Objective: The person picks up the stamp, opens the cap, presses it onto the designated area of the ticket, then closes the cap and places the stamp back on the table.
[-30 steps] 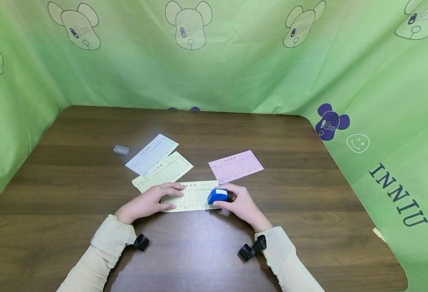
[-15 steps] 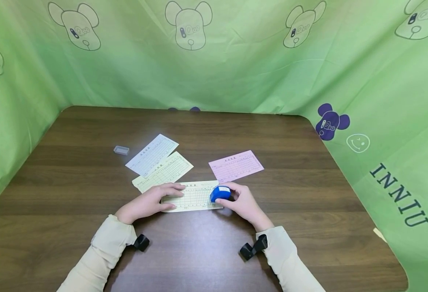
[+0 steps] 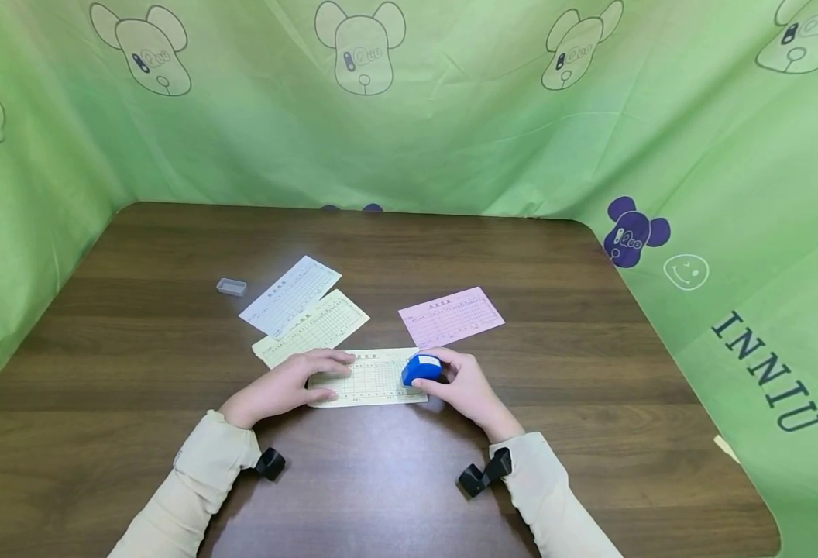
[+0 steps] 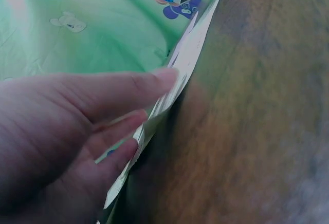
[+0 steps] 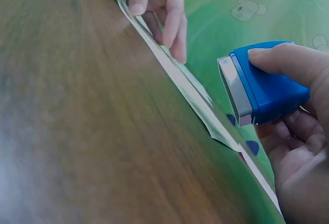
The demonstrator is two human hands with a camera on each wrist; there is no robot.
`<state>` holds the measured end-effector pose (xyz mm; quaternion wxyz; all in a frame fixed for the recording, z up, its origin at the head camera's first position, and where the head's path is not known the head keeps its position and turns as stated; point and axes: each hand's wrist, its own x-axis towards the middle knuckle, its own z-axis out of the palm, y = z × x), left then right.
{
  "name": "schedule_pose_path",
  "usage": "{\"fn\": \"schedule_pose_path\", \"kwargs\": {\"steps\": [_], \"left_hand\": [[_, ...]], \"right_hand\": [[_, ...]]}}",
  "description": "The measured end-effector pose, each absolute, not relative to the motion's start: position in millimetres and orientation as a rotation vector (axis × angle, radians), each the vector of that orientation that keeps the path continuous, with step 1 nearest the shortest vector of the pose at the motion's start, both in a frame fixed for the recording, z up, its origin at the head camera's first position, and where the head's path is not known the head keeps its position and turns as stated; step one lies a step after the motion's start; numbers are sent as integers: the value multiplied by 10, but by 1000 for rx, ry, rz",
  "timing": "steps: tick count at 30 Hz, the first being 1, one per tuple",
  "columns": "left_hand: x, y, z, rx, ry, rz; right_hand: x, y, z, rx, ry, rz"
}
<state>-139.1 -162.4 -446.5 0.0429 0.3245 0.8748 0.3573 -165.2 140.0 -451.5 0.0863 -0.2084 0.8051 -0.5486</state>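
Observation:
In the head view a pale yellow printed form slip (image 3: 374,380) lies in front of the person. The left hand (image 3: 297,381) rests on its left end with fingers extended; in the left wrist view the thumb (image 4: 159,82) lies along the slip's near edge. The right hand (image 3: 461,387) grips a blue self-inking stamp (image 3: 421,370) between thumb and fingers, over the slip's right end. From the right wrist, the stamp (image 5: 267,82) shows raised off the paper, its grey stamping end (image 5: 235,90) uncovered.
Behind the left hand, a pale blue slip (image 3: 290,297) overlaps another yellowish slip (image 3: 318,329). A pink slip (image 3: 451,318) lies behind the right hand. A small clear cap (image 3: 231,287) sits at the far left of the brown table (image 3: 172,232). Green cloth (image 3: 444,139) hangs around.
The right hand has lifted the stamp off the slip, moving slightly right and away from the person. The left hand stays in place, and the slip's right end has shifted very slightly.

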Motion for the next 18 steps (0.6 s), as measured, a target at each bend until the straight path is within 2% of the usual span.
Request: {"fn": "schedule_pose_path", "kwargs": {"steps": [6,18], "left_hand": [[-1408,-1619,-4476,991,2780,1225],[-1414,-1620,-4469,760,2962,1317]], "right_hand": [[-1654,1404,-4523,-621,2404,-1630],[-1654,1409,-4521,-630,2397,-1632]]}}
